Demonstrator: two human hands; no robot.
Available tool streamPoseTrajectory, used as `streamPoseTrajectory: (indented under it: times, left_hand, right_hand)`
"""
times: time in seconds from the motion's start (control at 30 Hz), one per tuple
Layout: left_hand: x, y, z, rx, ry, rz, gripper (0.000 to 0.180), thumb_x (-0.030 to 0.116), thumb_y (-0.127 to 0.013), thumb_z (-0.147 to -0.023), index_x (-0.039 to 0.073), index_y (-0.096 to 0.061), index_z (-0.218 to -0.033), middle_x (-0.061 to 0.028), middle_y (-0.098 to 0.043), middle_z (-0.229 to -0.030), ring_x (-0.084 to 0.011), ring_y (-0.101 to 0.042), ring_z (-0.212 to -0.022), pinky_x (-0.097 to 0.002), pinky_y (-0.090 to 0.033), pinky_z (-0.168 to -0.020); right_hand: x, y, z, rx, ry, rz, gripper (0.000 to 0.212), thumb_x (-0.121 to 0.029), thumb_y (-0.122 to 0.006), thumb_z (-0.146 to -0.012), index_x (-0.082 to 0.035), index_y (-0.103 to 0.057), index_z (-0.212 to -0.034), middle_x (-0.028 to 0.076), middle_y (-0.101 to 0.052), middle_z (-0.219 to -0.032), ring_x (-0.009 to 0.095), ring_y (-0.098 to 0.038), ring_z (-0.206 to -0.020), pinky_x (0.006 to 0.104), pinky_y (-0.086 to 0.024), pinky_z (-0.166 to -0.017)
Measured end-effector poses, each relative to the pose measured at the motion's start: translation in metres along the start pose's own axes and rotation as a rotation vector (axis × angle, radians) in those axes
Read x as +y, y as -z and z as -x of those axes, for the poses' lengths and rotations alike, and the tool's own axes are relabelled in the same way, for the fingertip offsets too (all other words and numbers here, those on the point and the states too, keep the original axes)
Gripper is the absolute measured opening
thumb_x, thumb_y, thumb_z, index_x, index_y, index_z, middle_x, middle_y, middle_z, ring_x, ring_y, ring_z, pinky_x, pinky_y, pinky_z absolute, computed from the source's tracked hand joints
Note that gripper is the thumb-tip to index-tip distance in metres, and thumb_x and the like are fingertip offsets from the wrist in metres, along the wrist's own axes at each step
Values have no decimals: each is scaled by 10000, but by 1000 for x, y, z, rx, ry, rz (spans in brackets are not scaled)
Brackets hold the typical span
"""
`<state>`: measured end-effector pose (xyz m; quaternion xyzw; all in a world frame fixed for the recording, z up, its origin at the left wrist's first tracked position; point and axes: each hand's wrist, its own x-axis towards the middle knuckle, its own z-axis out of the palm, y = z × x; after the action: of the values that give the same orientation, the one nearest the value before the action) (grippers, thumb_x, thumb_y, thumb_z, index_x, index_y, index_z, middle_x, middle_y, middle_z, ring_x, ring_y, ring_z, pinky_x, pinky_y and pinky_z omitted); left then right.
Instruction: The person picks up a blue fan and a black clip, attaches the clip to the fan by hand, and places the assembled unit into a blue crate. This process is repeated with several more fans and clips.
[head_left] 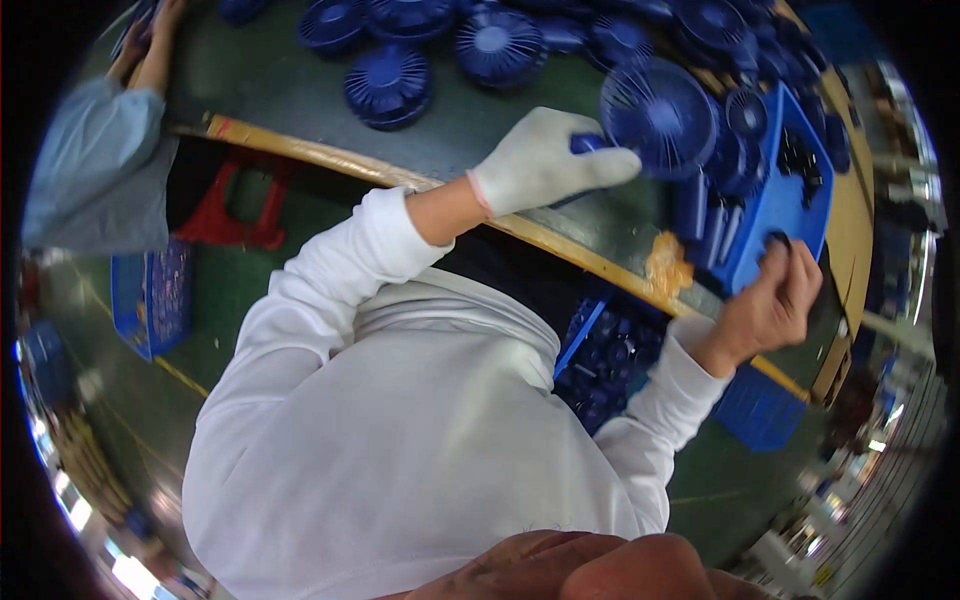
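Note:
My left hand (pixel 548 160), in a white glove, is closed around the handle of a blue handheld fan. The round slotted head of this fan (pixel 660 118) points away to the right above the table. My bare right hand (pixel 770 305) is at the near end of a blue bin (pixel 740 262), its thumb and fingers pinched on a small black part (pixel 778 238). Small black pieces (pixel 800 165) lie inside that bin. Blue fan handles (pixel 690 208) stand side by side between the bin and my left hand.
Many blue fan heads (pixel 495 45) are spread over the green tabletop (pixel 260 85), which has a wooden front edge (pixel 330 160). Below it is a crate of dark blue parts (pixel 610 360). A co-worker's sleeve (pixel 110 130) shows at upper left, near a red stool (pixel 235 205).

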<state>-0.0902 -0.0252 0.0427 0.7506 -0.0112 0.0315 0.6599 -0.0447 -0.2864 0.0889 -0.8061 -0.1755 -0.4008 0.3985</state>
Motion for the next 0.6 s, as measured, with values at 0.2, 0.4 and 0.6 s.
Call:
streamPoseTrajectory:
  times: [0.2, 0.4, 0.6]
  left_hand:
    - [1, -38, 3, -81, 160, 668, 382, 358, -577, -929, -9, -636, -1019, -80, -658, -856, -144, -622, -701, -270, -497, -675]
    - [-14, -50, 5, 6, 98, 602, 459, 398, -274, -1029, 31, -526, -917, -60, -634, -728, -125, -584, -597, -275, -459, -562]
    - [-13, -28, 6, 28, -56, 266, 415, 376, -575, -940, 11, -617, -747, 1, -558, -676, -58, -471, -653, -253, -412, -565]
  right_hand:
    - [-41, -49, 30, -24, 208, -93, 152, 111, -721, -751, 42, -670, -877, 137, -641, -923, 219, -622, -761, 289, -496, -631]
    - [-51, -68, 32, -67, 644, 120, 201, -50, -734, -660, -51, -672, -850, 81, -606, -958, 227, -553, -709, 349, -354, -556]
    - [-48, -88, 66, -128, 534, -99, 219, -16, -725, -663, -9, -631, -861, 117, -609, -1078, 258, -566, -805, 380, -425, -720]
